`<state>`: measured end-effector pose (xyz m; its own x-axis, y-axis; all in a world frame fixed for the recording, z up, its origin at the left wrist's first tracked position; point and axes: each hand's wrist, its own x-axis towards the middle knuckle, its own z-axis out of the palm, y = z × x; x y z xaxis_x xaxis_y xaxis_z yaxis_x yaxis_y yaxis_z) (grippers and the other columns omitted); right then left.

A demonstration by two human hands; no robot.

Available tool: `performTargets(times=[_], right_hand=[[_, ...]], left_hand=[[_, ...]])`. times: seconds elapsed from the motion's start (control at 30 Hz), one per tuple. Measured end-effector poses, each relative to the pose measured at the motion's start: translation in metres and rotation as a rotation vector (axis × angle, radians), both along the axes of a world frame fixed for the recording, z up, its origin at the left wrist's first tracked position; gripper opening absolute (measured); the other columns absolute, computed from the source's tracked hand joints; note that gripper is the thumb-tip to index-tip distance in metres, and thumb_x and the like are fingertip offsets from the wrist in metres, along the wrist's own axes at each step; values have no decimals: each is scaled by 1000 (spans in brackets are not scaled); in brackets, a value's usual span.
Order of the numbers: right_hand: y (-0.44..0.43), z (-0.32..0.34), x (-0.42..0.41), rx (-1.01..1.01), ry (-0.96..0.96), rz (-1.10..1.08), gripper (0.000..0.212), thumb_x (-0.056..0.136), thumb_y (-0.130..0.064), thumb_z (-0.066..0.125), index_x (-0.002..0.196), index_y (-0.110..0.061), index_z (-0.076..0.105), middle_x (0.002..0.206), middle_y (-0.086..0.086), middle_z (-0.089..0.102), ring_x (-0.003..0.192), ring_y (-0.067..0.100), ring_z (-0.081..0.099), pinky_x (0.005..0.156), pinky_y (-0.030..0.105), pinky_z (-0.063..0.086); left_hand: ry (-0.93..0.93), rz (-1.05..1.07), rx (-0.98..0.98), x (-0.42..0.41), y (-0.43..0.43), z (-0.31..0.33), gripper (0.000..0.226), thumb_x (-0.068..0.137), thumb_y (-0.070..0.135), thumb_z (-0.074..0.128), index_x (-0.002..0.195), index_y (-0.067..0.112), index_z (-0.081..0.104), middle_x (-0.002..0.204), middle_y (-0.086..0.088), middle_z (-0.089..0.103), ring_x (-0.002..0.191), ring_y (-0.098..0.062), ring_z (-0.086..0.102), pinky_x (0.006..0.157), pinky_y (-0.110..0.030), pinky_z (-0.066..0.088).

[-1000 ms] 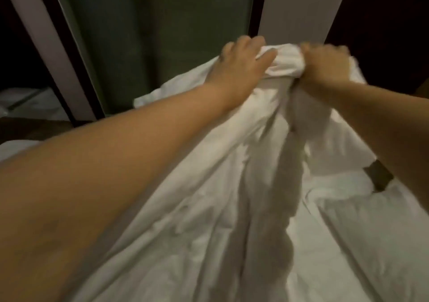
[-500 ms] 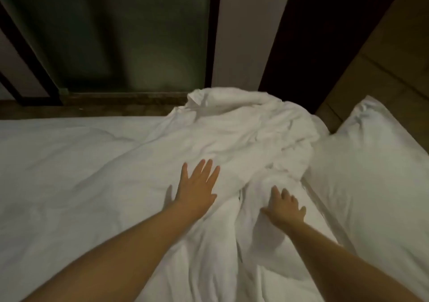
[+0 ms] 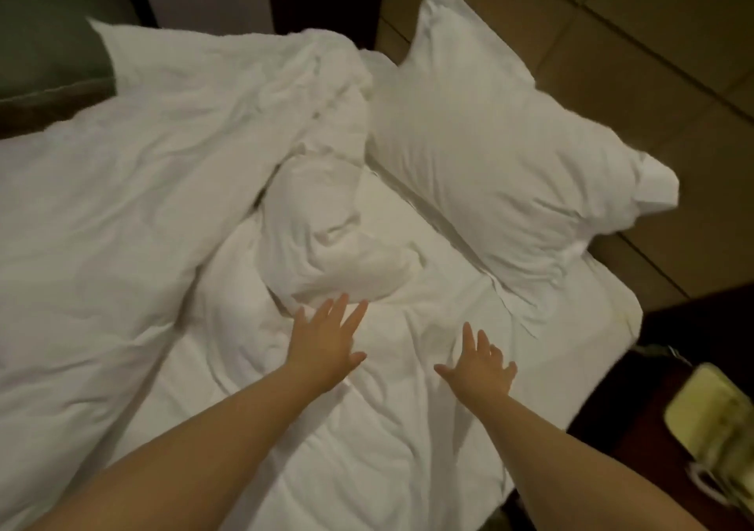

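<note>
white bed (image 3: 408,469) below: keep your left hand (image 3: 326,347) and right hand (image 3: 479,369) flat, fingers spread, holding nothing, and press the duvet (image 3: 143,204) toward 12 o'clock.

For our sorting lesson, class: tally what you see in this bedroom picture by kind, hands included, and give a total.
Hands: 2, the left hand and the right hand, fingers spread
Pillows: 1, the white pillow
Duvets: 1, the crumpled white duvet
Pale yellow objects: 1, the pale yellow object beside the bed, too blurred to name
Total: 5
</note>
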<state>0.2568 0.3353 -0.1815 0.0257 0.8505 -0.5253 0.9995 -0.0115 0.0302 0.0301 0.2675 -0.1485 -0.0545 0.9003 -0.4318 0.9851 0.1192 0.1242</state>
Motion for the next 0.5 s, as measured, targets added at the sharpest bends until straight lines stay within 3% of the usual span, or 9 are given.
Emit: performTargets(times=[0.13, 0.23, 0.37, 0.5], right_hand=[[-9, -20, 47, -42, 53, -92, 95, 87, -61, 52, 153, -25, -6, 161, 2, 1, 147, 25, 10, 116, 50, 9], [-5, -41, 65, -99, 138, -139, 104, 83, -63, 58, 153, -21, -7, 161, 4, 1, 147, 26, 12, 116, 49, 14], [20, -64, 43, -169, 517, -311, 108, 76, -58, 69, 153, -17, 6, 157, 6, 21, 141, 30, 28, 111, 42, 27], [38, -70, 3, -331, 830, -353, 85, 85, -43, 68, 149, -10, 23, 143, 10, 46, 128, 29, 46, 97, 30, 38]], left_hand=[[8, -67, -25, 42, 22, -12, 80, 93, 56, 40, 150, 31, -10, 160, -2, -8, 147, -21, 5, 114, -51, 11], [-11, -84, -42, 76, 28, -24, 83, 92, 55, 44, 150, 32, -11, 160, 0, -6, 146, -20, 6, 115, -51, 12], [19, -14, -48, 97, 43, -41, 88, 90, 54, 50, 151, 31, -8, 160, -1, -1, 145, -23, 12, 112, -51, 19], [32, 117, -85, 109, 60, -53, 92, 87, 55, 56, 151, 31, -6, 159, -5, 2, 141, -29, 21, 106, -50, 32]])
